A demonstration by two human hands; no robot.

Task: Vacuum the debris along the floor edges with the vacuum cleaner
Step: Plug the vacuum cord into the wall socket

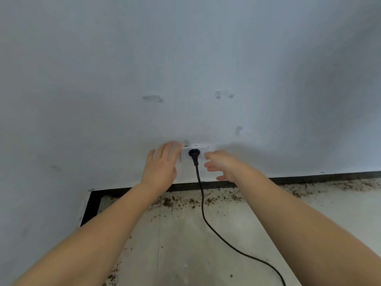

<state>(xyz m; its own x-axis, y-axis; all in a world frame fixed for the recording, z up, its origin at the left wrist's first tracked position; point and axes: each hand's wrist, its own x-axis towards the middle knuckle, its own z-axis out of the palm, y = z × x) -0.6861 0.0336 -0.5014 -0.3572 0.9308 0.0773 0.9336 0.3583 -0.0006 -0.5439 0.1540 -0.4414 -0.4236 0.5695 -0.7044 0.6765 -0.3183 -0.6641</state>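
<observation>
Low at the frame's centre, a black round plug (194, 153) sits in the white wall socket (199, 148), both hands, left hand (162, 165) and right hand (223, 165), flanking it with fingers loose, grasping nothing, likely powering the unseen vacuum cleaner for brown debris (185, 201) along the black skirting (309, 179).

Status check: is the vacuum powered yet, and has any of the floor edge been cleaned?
Done: the black plug sits in the wall socket, cord trailing over the floor. In hand: nothing; left hand and right hand flank the plug, open. Left: brown debris lines the skirting; vacuum out of view.
</observation>
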